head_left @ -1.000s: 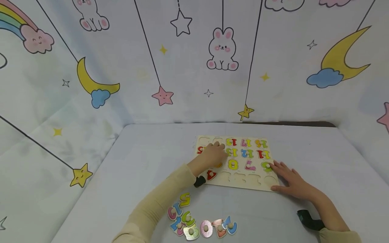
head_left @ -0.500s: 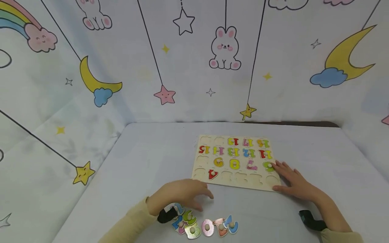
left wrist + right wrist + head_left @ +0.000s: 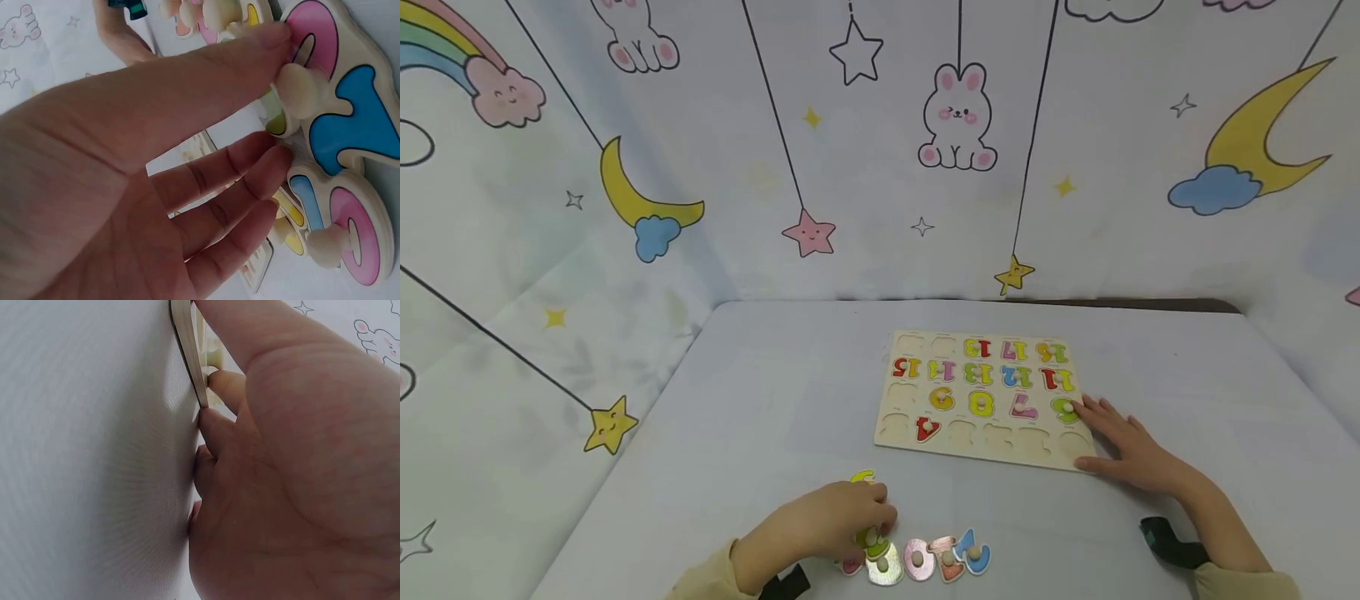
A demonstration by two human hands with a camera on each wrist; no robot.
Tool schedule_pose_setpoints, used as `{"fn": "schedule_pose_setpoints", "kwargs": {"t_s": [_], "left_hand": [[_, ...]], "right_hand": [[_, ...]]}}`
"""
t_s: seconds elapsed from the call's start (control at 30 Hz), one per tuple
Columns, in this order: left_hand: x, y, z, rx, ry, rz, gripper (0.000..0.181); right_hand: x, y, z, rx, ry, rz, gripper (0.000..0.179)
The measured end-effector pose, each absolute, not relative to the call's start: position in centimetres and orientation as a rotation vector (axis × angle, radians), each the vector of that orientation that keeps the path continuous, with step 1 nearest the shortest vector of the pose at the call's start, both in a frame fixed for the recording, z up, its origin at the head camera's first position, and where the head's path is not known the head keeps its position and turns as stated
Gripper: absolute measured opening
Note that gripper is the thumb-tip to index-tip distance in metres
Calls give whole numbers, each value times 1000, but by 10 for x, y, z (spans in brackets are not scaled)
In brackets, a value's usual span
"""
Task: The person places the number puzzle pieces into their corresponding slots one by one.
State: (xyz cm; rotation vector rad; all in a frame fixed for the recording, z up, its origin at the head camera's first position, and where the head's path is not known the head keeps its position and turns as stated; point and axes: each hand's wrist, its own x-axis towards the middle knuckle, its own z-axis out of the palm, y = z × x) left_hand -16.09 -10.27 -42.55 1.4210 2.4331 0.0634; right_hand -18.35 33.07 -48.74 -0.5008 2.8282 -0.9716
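My left hand (image 3: 823,521) is over a cluster of wooden number pieces at the table's front. In the left wrist view its thumb (image 3: 244,69) is right by the knob of a pink-and-blue piece (image 3: 356,119), and the other fingers lie below, spread apart from the thumb. Part of a green number piece (image 3: 875,543) shows under the hand. A cream number puzzle board (image 3: 1000,435) lies beyond, several recesses filled and several bare. My right hand (image 3: 1138,454) rests at the board's right edge, fingers extended, one fingertip near the green piece (image 3: 1063,409) there.
A pink 0 (image 3: 919,559), an orange-pink piece (image 3: 947,567) and a blue piece (image 3: 976,560) lie right of my left hand. Another pink-and-blue piece (image 3: 356,237) is near its fingers. A printed cloth (image 3: 880,167) hangs behind the table.
My left hand has come off the board, moved down and left to the loose pieces, and now covers some of them. My right hand has stayed at the board's edge.
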Motion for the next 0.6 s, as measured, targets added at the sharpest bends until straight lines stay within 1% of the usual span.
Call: {"fn": "schedule_pose_setpoints", "kwargs": {"t_s": [0.13,0.3,0.47,0.6], "left_hand": [[-160,-98,-425,1414,2449,24,33],[-163,-91,-420,1333,2491,69,29],[-174,-87,-421,1250,2440,269,27],[-187,-81,-428,1277,2376,505,30]], "right_hand": [[-183,329,-485,-492,2820,-970,83],[-185,329,-485,-501,2816,-963,83],[-185,330,-486,-511,2821,-965,83],[-185,331,-489,-521,2827,-972,82]]}}
